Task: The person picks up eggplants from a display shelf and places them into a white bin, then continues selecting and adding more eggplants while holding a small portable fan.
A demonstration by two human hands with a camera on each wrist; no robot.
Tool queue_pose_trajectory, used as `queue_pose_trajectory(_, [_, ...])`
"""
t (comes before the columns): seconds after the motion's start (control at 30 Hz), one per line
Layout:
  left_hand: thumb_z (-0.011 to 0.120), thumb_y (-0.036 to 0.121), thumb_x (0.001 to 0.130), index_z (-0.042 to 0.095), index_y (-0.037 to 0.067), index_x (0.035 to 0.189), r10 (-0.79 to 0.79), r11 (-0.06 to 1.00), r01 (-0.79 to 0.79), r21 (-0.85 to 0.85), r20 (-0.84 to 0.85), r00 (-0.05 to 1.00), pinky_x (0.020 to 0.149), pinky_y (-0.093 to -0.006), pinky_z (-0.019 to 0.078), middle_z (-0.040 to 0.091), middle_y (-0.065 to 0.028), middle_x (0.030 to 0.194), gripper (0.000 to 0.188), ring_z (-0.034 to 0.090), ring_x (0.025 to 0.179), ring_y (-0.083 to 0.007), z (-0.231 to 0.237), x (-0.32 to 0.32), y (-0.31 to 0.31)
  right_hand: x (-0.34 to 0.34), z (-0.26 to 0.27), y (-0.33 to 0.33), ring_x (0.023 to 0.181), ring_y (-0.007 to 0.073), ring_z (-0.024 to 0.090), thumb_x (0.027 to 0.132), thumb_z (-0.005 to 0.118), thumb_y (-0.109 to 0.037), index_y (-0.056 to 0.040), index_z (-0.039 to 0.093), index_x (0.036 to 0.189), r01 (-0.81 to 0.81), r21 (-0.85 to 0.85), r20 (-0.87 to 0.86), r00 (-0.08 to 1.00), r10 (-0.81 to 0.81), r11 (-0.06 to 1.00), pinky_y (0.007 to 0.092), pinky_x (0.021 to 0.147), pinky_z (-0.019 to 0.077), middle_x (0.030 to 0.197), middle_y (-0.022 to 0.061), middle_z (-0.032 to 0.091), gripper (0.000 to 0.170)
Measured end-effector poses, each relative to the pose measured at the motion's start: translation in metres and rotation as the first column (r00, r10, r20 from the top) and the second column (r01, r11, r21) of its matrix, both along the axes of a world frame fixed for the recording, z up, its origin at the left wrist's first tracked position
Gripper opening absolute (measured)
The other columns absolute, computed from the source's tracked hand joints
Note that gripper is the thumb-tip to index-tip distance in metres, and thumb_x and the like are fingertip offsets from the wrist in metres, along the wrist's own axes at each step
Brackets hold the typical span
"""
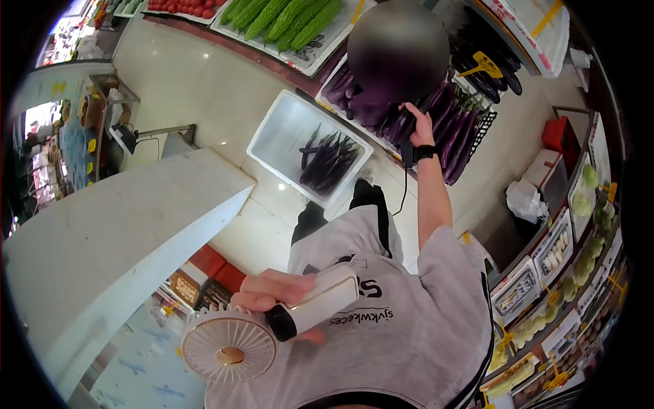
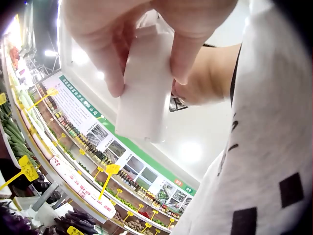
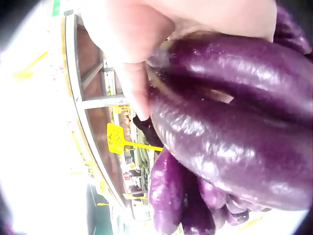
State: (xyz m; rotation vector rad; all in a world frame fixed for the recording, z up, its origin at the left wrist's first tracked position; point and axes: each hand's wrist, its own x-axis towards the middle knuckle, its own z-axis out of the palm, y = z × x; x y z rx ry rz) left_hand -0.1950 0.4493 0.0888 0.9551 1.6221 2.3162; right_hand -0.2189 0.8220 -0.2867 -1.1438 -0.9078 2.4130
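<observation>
**Right hand at the eggplants, left hand on a fan**

Produce shop, one person, pale grey T-shirt [image 1: 436,320]. Left hand [image 1: 272,290] is clasping a small white fan [image 1: 278,323] by its handle [image 1: 323,303], up in front of the shirt. From the left wrist: digits on opposite sides of the handle. Round fan head [image 1: 229,355] sits left of the hand.

Right arm is out over the stock. Right hand [image 1: 422,129] is at the stem ends of two glossy purple eggplants [image 3: 220,142] lying side by side; one finger runs straight down past the ends. Can't tell whether it actually has a hold on them, the hand hides its own far side. Black strap [image 1: 427,151] on that wrist.

Both are at the main heap of purple eggplants [image 1: 453,126], more showing underneath. White foam box [image 1: 279,129] on the tiled floor [image 1: 197,75] just left of the heap, thin dark eggplants [image 1: 330,163] bunched toward its right side.

Beyond: bitter melons [image 1: 279,24], tomatoes [image 1: 187,7] to their left. Yellow price tag [image 1: 481,65] by the darker eggplants [image 1: 501,82]. Off right: red box [image 1: 558,135], white plastic bag [image 1: 526,200].
</observation>
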Motion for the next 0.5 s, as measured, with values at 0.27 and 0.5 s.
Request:
queue_pose_trajectory(0.27, [0.093, 0.007, 0.055, 0.041, 0.003, 0.126, -0.221, 0.973, 0.216, 0.087, 0.055, 0.974, 0.084, -0.0439, 0.0575, 0.057, -0.0175, 0.106, 0.088, 0.063, 0.097, -0.0365, -0.010, -0.037, -0.049, 0.071, 0.048, -0.087, 0.099, 0.0160, 0.064, 0.075, 0.078, -0.005, -0.0017, 0.062, 0.114, -0.202, 0.282, -0.017, 0.976, 0.216, 0.938, 0.0300, 0.093, 0.0470, 0.108, 0.0067, 0.069, 0.042])
queue_pose_trajectory(0.5, [0.095, 0.003, 0.050, 0.043, 0.004, 0.124, -0.362, 0.932, 0.354, 0.078, 0.153, 0.919, 0.080, -0.0439, 0.0578, 0.059, -0.0186, 0.105, 0.090, 0.065, 0.097, -0.0379, -0.037, -0.094, -0.158, 0.109, 0.024, -0.214, 0.079, 0.0101, 0.059, 0.065, 0.085, -0.012, -0.0054, 0.064, 0.099, -0.614, 0.159, 0.273, 0.780, 0.564, 0.773, 0.0249, 0.076, 0.0476, 0.086, -0.0022, 0.063, 0.040])
